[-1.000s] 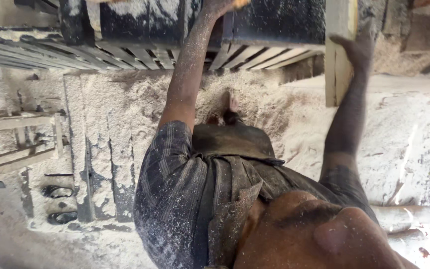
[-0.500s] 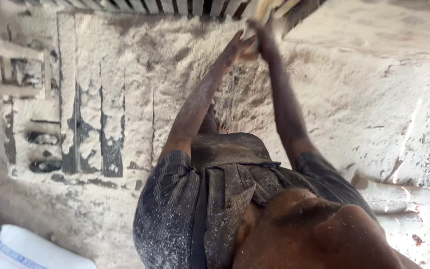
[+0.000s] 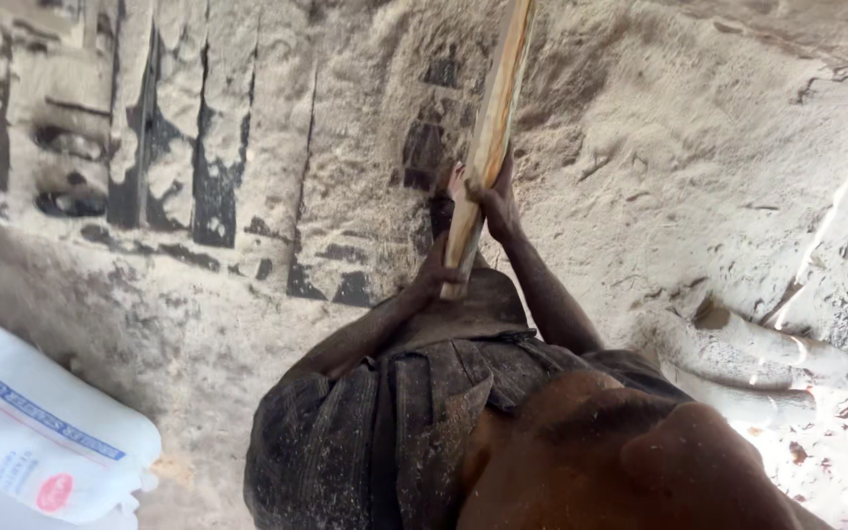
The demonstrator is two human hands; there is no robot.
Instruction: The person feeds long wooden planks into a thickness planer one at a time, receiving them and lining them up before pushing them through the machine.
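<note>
Both hands have come together on one long wooden stick, where a second ago they reached apart overhead. The left hand grips near its lower end, the right hand closes just above. The stick stands nearly upright over the sawdust-covered ground; a white sack lies nearby.

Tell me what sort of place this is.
Probably a sawmill or rough woodworking yard. Pale sawdust blankets the ground, two dusty round logs lie at the right, and both hands, left hand and right hand, grip a long pale wooden stick.
</note>
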